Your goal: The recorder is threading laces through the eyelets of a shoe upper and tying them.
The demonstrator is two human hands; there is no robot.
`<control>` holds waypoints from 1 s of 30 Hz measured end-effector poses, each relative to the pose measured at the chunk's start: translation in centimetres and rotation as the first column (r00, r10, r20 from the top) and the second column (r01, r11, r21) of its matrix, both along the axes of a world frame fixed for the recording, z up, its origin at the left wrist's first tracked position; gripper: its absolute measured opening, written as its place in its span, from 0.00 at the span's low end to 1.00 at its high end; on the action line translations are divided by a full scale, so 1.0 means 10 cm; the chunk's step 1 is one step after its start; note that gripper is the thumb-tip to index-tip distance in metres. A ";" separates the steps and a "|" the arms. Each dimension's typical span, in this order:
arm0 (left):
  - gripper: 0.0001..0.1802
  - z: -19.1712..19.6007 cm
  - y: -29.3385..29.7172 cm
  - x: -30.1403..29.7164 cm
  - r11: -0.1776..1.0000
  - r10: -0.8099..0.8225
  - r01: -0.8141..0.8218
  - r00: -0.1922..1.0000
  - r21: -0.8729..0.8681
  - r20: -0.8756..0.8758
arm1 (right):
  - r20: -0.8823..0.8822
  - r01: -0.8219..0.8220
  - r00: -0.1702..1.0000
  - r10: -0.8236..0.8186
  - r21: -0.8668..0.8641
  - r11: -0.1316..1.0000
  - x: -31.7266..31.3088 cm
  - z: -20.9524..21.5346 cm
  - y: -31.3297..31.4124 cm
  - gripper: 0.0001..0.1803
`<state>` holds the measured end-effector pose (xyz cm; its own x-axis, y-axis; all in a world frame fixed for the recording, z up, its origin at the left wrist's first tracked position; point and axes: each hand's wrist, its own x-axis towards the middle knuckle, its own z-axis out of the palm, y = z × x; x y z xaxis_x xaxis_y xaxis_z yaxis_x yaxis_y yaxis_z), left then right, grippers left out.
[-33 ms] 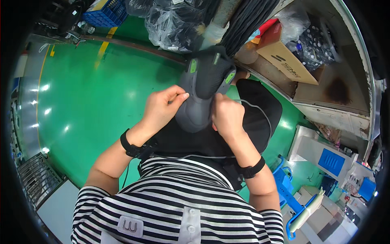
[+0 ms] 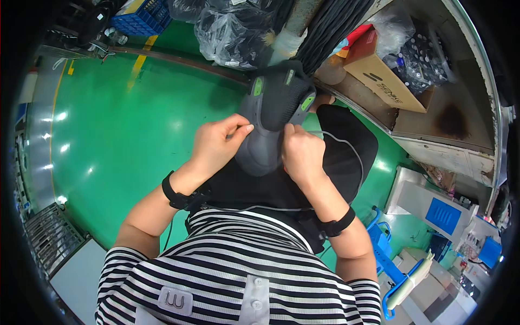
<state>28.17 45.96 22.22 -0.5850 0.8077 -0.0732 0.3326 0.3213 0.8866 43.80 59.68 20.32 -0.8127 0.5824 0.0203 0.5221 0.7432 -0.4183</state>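
left hand (image 2: 216,142) grip pinching thin cord, right hand (image 2: 301,154) grip clutching grey shoe (image 2: 271,116)

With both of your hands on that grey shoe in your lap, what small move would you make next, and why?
Probably draw the left hand a little further out to the left while the right hand steadies the grey shoe. The left fingertips appear to pinch something thin, maybe a lace or thread, beside the shoe's heel end, and the right hand presses against the other side. What is pinched is too small to tell.
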 end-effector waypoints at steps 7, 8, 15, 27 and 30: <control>0.06 0.01 0.02 -0.02 0.983 -0.180 0.160 0.775 -0.087 -0.606 | 0.103 -0.030 0.994 0.033 -0.036 0.999 0.03 -0.07 0.13 0.05; 0.06 0.01 0.04 -0.02 0.984 -0.177 0.157 0.765 -0.087 -0.620 | 0.063 0.064 0.997 -0.049 -0.275 0.959 0.03 -0.11 0.20 0.06; 0.08 -0.06 0.28 -0.04 0.956 -0.123 0.116 0.992 -0.270 -0.009 | -0.011 0.164 0.969 -0.249 -0.724 0.670 0.06 -0.24 0.25 0.04; 0.12 0.26 0.65 -0.41 0.592 -0.705 0.698 0.207 -0.402 -0.678 | -0.102 -0.609 0.775 0.623 0.141 0.781 -0.05 0.27 0.68 0.20; 0.13 0.28 0.74 -0.49 0.517 -0.781 0.735 0.196 -0.438 -0.594 | -0.064 -0.563 0.821 0.567 0.073 0.823 -0.06 0.27 0.71 0.18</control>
<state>23.23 53.32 25.04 0.4317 0.9003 -0.0559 0.8769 -0.4043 0.2602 43.24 66.75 22.98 -0.9932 0.0178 0.1147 -0.0291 0.9182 -0.3950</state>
